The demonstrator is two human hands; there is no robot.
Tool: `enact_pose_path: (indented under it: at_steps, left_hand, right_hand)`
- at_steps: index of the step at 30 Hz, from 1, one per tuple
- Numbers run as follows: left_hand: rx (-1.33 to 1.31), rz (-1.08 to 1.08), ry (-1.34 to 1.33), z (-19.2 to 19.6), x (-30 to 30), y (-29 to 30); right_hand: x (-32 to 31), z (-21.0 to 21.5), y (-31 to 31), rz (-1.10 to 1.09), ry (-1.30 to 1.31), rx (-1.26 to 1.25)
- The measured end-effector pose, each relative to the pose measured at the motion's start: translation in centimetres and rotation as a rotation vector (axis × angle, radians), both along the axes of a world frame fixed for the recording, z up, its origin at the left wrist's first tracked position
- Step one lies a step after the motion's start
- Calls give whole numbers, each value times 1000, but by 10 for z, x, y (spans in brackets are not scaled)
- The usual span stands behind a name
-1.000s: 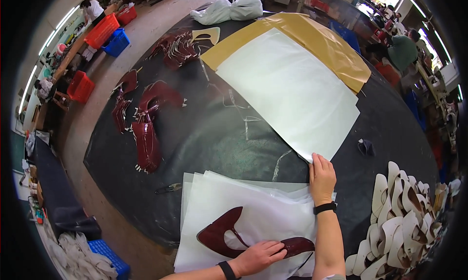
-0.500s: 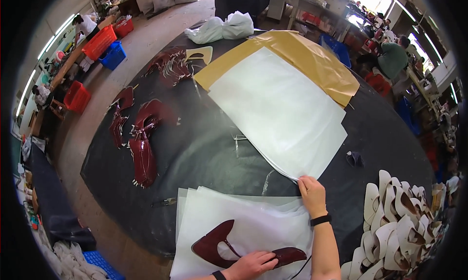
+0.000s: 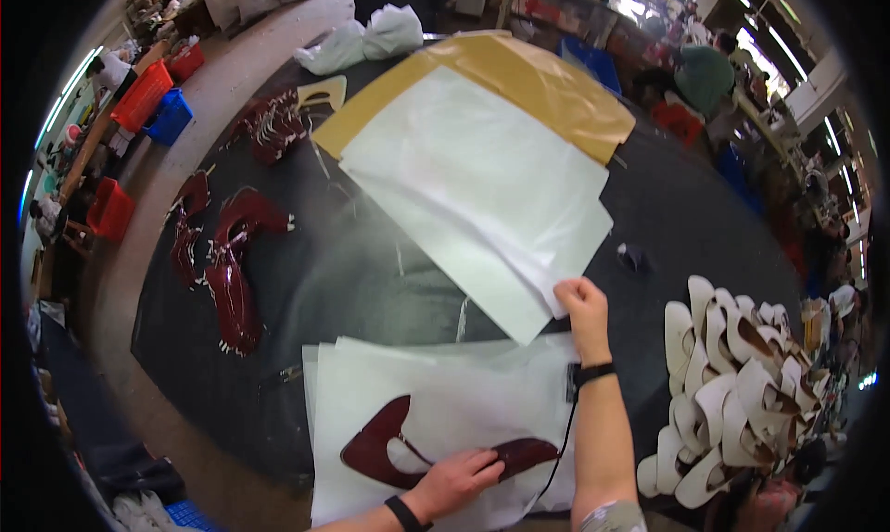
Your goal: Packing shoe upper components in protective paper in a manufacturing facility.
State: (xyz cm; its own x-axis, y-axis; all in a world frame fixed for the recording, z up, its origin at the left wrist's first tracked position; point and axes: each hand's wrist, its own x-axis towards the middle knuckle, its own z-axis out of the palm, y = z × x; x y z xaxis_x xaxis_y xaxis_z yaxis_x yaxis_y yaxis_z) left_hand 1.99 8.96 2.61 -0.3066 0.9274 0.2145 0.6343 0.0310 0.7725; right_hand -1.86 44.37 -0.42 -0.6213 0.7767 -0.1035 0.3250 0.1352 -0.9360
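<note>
My left hand (image 3: 456, 484) lies with its fingers fairly flat across a dark red shoe upper (image 3: 369, 452), against a stack of white sheets (image 3: 348, 374) close to me. The upper is a curved, glossy piece with an opening in it. Farther off, my right hand (image 3: 582, 302) pinches the near corner of a white sheet (image 3: 519, 235) and lifts it, so the sheet bends in a fold. More white sheets lie beneath it, over brown paper (image 3: 565, 129). A thin black cord hangs by my right wrist, near a small dark object.
Several glossy dark red uppers (image 3: 232, 310) with white edges lie on the black table (image 3: 362, 254) at left. White shoe pieces (image 3: 742, 384) are piled at the right. A dark scrap (image 3: 634, 258) and a white bag (image 3: 393, 31) sit farther back. People work at distant benches.
My right hand has drawn the top sheet's near corner up and back, bending it and uncovering the sheet below. My left hand stays on the red upper. The whole view has shifted slightly.
</note>
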Motion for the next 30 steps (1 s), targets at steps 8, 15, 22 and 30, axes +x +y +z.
enact_pose_path:
  at_steps: [8, 15, 22, 30]
  left_hand:
    - [9, -9, -30, 7, 3, 5]
    - [20, -31, -23, 1, 4, 4]
    - [-4, 18, 0, 0, 3, -4]
    - [-21, -93, 36, 5, -6, -5]
  right_hand:
    - [17, 50, -8, 46, -28, 141]
    - [58, 106, -59, 54, 107, 173]
    - [170, 141, -160, 424, 2, 518]
    - [247, 90, -303, 53, -199, 155]
